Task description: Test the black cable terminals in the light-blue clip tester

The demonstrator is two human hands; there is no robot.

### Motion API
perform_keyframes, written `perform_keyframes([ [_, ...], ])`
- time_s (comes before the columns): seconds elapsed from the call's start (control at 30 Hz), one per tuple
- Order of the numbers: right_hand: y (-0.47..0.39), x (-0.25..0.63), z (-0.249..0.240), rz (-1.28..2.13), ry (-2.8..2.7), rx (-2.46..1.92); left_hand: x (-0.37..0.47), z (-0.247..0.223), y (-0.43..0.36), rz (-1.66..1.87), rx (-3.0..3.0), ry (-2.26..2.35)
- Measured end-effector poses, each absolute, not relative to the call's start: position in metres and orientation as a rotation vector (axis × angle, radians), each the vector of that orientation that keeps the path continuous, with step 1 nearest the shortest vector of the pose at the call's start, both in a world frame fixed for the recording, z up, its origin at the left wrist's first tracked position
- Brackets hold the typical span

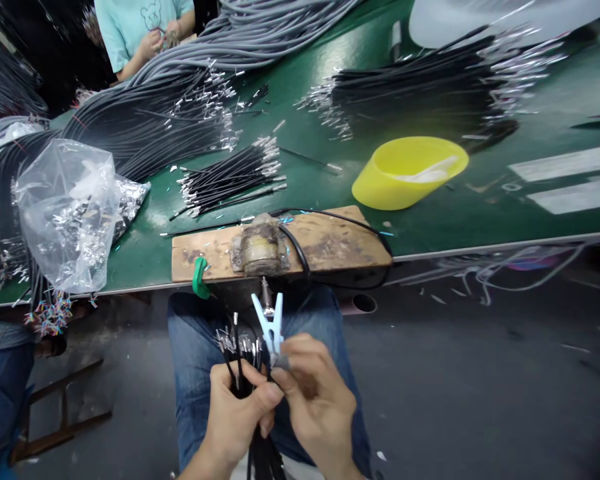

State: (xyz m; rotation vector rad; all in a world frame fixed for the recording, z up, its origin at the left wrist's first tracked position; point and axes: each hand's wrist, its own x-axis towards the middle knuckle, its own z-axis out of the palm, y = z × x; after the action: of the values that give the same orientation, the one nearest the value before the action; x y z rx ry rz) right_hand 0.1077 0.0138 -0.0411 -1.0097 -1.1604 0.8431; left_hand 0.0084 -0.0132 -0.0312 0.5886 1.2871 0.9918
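My left hand [243,403] is closed around a bundle of thin black cables [265,457] above my lap. Their silvery ends [247,347] stick up past the fingers, one cable higher than the others. Thumb and forefinger of my right hand [315,397] pinch close to the silvery end of one cable, just below a light blue clothespin [270,323]; the fingers partly hide that end. The clothespin points down from the metal shaft [266,290] of a small, worn motor [261,247]. This motor is mounted on a wooden board [330,243] at the table's front edge.
A green clamp [200,277] grips the board's left part. On the green table [310,150] lie a short cable pile [230,177], a larger pile [415,80], grey cable coils [260,27], a yellow cup [405,180] and a plastic bag [70,213]. A co-worker [145,33] sits opposite.
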Motion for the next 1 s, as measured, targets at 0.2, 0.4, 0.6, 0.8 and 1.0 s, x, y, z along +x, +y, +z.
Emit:
perform_keyframes([
  [0.2,0.027,0.122,-0.039,1.081,-1.246,-0.901,0.001,-0.028,-0.009,0.983,0.621,1.350],
  [0.4,0.049,0.132,-0.047,2.090,-0.732,-0.721,-0.001,-0.021,0.003,1.041,0.720,1.376],
  [0.6,0.071,0.127,-0.028,1.937,-0.659,-0.706,0.001,-0.005,0.001,1.125,0.822,1.440],
  [0.8,0.076,0.112,-0.013,1.956,-0.543,-0.651,-0.001,0.008,0.007,1.207,0.880,1.476],
  [1.0,0.077,0.106,-0.012,1.887,-0.520,-0.693,0.004,0.005,0.015,1.226,0.890,1.486],
])
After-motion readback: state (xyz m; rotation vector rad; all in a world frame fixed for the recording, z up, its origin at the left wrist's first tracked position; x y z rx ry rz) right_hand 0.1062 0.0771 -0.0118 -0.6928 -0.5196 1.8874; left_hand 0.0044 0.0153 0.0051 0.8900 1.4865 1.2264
